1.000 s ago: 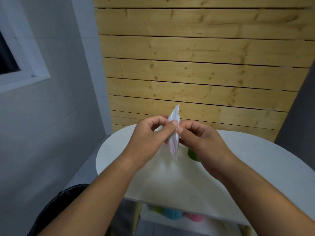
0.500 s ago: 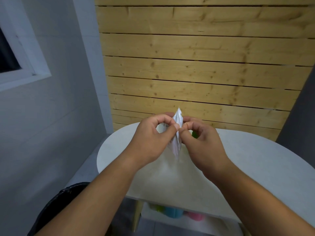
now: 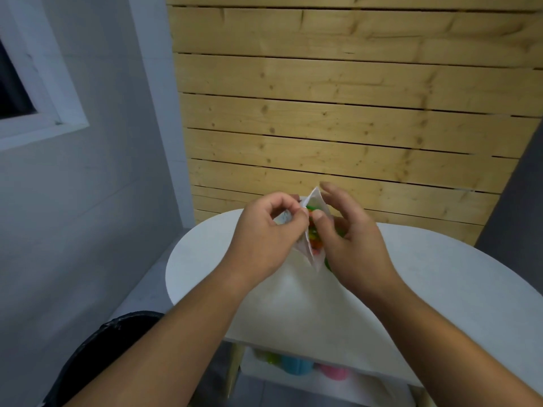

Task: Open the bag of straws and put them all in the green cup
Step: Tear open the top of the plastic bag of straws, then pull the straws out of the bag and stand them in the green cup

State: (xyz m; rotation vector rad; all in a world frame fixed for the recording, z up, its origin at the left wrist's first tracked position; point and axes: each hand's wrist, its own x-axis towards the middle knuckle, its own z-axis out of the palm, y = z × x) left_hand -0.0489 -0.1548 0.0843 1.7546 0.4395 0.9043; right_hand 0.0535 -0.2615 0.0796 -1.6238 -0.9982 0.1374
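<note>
I hold the white plastic bag of straws (image 3: 307, 251) upright above the white table (image 3: 440, 289). My left hand (image 3: 264, 239) pinches the bag's left wall near the top. My right hand (image 3: 352, 248) has its thumb at the bag's mouth on the right wall, with the fingers behind it and the index finger pointing up. The mouth gapes open, and the ends of several coloured straws (image 3: 313, 240) show inside. The green cup (image 3: 327, 263) stands behind the bag, and only a green sliver of it shows beside my right palm.
A wooden slat wall (image 3: 323, 113) rises just behind the table. On a shelf under the tabletop stand a blue cup (image 3: 296, 367), a pink cup (image 3: 335, 371) and a yellow-green one (image 3: 266, 355). A black bin (image 3: 97, 356) sits on the floor at the left.
Both hands pinched the bag's closed top edge before. The mouth has since been pulled apart, the coloured straws show inside, and my right fingers have spread.
</note>
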